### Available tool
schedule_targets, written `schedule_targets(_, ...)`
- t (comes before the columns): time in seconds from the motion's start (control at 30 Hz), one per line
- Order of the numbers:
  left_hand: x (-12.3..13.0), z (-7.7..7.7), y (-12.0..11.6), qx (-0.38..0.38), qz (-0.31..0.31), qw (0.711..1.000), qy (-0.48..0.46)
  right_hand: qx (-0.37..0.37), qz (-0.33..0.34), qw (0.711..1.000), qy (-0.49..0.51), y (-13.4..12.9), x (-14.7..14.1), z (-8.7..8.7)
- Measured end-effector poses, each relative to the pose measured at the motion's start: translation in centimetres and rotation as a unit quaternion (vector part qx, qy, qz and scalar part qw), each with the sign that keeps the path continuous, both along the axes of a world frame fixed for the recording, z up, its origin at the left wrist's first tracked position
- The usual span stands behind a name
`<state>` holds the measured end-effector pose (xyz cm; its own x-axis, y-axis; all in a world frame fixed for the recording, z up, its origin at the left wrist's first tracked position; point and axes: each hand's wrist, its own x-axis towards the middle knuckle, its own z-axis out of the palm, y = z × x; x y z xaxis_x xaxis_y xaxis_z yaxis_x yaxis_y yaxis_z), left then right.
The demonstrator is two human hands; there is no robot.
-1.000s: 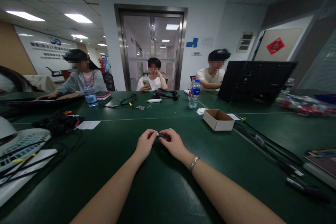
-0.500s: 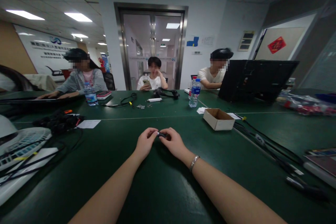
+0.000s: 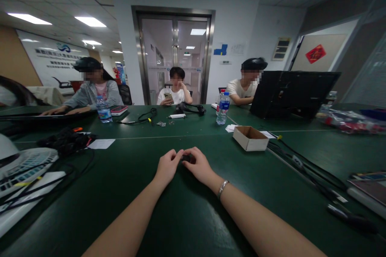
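Note:
Over the middle of the green table, my left hand point(image 3: 167, 165) and my right hand point(image 3: 199, 163) meet, fingertips almost together. Between them is a small black cylindrical piece point(image 3: 186, 158), mostly covered by the fingers; its exact kind is not clear. The fingers of my right hand are closed around it. My left hand pinches at its left end, where the thumb and forefinger hide the tip.
An open cardboard box point(image 3: 251, 138) sits to the right, near black cables point(image 3: 301, 164). Further back stand water bottles point(image 3: 223, 108) and a black monitor point(image 3: 294, 94). A white fan point(image 3: 30, 164) is at left. Three people sit across the table point(image 3: 144, 217).
The left thumb and fingers have closed over the piece's left end, so its shiny tip no longer shows. My right hand has barely moved.

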<state>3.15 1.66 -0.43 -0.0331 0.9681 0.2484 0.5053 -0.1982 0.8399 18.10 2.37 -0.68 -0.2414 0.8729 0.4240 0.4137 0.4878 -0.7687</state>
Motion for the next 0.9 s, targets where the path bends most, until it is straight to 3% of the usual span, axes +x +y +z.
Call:
schedule_targets(0.2, -0.2, 0.5, -0.8, 0.017, -0.012, 0.998, 0.067, 0.006, -0.001, 1.0, 0.007, -0.3, -0.1, 0.4)
schedule_targets(0.37, -0.3, 0.0, -0.4, 0.06, -0.04, 0.997, 0.018, -0.004, -0.016, 1.0, 0.005, -0.2, -0.1, 0.4)
schedule_targets(0.53, -0.5, -0.7, 0.1, 0.027, -0.044, 0.999, 0.006, -0.009, -0.017, 1.0, 0.0, -0.2, -0.1, 0.3)
schedule_targets(0.9, -0.3, 0.2, -0.6, 0.012, -0.021, 0.999, 0.043, 0.014, 0.017, 0.999, 0.023, -0.2, -0.1, 0.0)
